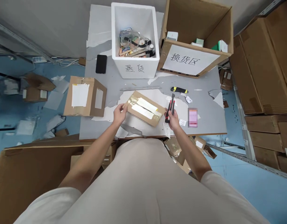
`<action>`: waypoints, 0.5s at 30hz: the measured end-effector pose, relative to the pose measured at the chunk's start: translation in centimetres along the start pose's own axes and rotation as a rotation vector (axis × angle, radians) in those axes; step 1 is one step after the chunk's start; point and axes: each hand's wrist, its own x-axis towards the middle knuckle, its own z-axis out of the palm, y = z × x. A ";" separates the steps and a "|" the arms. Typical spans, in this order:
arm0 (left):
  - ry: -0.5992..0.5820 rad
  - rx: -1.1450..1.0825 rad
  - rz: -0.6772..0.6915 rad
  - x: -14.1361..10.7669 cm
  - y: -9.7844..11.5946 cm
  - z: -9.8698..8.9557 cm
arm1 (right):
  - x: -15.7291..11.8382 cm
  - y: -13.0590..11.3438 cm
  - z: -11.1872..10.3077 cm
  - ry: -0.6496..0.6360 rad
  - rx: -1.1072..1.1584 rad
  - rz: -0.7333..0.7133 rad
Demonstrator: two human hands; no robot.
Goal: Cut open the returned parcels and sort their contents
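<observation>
Grey worktop (211, 119) strewn with torn white paper (108, 114); on my feed the taped parcel (144, 109) is between both hands, long axis slanting from far left to near right. Left hand (119, 114) has thumb and fingers pinched on its left end, right hand (173, 120) is curled round the red-black cutter (171, 106) just beside the right end. I read the cutter as pointing away, crosswise to that axis
</observation>
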 end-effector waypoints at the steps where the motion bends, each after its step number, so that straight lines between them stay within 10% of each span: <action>1: 0.026 -0.021 -0.025 -1.7 -0.4 -0.5 | 1.3 -0.8 0.3 -0.039 -0.041 -0.022; 9: 0.058 -0.002 -0.097 -7.5 -1.3 -1.2 | 5.5 -3.1 2.8 -0.158 -0.118 -0.064; 15: -0.044 0.463 0.319 -4.4 0.8 -1.9 | 3.2 -1.8 -1.6 -0.126 -0.159 -0.060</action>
